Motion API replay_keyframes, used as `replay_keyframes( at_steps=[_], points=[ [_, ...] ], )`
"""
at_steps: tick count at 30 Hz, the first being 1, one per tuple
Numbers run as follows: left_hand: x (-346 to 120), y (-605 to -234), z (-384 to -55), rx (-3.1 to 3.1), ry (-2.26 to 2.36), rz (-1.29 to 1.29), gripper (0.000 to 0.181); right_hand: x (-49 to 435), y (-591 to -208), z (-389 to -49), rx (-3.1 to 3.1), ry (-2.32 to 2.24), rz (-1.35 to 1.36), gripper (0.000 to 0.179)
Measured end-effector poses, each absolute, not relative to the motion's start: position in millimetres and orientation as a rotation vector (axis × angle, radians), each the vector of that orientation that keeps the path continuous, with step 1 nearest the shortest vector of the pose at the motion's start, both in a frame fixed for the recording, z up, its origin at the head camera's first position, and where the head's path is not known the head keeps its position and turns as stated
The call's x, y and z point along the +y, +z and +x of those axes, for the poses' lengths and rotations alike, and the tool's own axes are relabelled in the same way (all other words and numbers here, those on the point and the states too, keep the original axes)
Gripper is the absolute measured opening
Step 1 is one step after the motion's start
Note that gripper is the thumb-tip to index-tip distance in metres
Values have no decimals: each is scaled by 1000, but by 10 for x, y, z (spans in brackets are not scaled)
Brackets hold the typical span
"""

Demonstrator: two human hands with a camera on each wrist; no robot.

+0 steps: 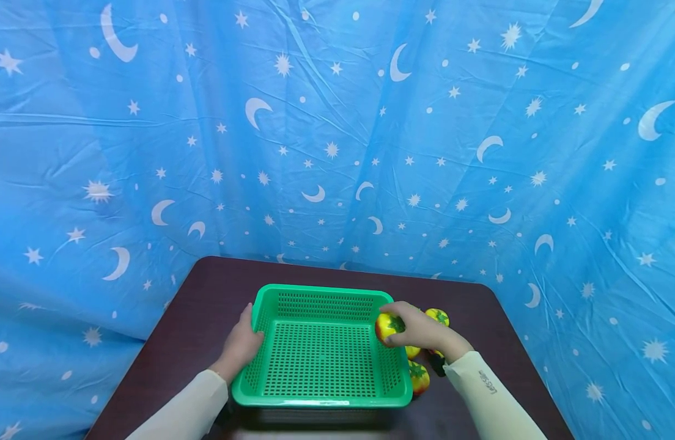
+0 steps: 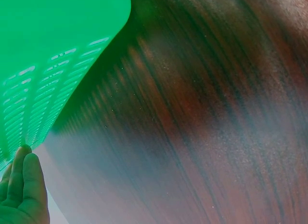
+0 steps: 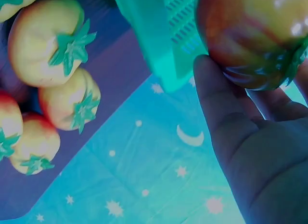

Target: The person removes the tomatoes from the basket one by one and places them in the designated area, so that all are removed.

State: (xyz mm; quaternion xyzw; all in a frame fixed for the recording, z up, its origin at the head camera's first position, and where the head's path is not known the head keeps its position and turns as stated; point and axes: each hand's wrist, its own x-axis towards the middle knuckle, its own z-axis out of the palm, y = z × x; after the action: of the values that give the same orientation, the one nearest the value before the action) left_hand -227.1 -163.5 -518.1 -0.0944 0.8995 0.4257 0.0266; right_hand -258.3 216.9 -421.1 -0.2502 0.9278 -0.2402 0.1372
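A green plastic basket [image 1: 321,360] with slotted walls stands on the dark table. My left hand [image 1: 243,343] grips its left rim, thumb over the edge; in the left wrist view the fingers [image 2: 33,178] lie along the outside wall. In my right hand [image 1: 420,327] is a shiny red-and-yellow tomato [image 1: 386,328] with green leaves on top, held at the basket's right rim. The right wrist view shows this tomato [image 3: 255,36] between the fingers and thumb. Nothing lies on the basket's visible floor.
Several similar tomatoes [image 1: 419,377] lie on the table right of the basket, partly hidden by the right hand and basket; they show larger in the right wrist view, such as one tomato [image 3: 36,46]. A blue moon-and-star curtain [image 1: 337,153] hangs behind the table [image 1: 216,287].
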Motion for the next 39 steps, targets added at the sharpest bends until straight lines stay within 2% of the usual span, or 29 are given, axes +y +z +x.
replay_keyframes(
  at_steps=[8, 14, 39],
  points=[
    [-1638, -5176, -2265, 2779, 1308, -284, 75, 2327, -4172, -2538, 2713, -755, -729, 61],
    [-1637, -5168, -2253, 2771, 1304, -294, 75, 2437, -4163, -2515, 2745, -807, -626, 59],
    [-1630, -5155, -2268, 2766, 1296, -305, 75, 3049, -4322, -2403, 2874, -828, -417, 64]
  ],
)
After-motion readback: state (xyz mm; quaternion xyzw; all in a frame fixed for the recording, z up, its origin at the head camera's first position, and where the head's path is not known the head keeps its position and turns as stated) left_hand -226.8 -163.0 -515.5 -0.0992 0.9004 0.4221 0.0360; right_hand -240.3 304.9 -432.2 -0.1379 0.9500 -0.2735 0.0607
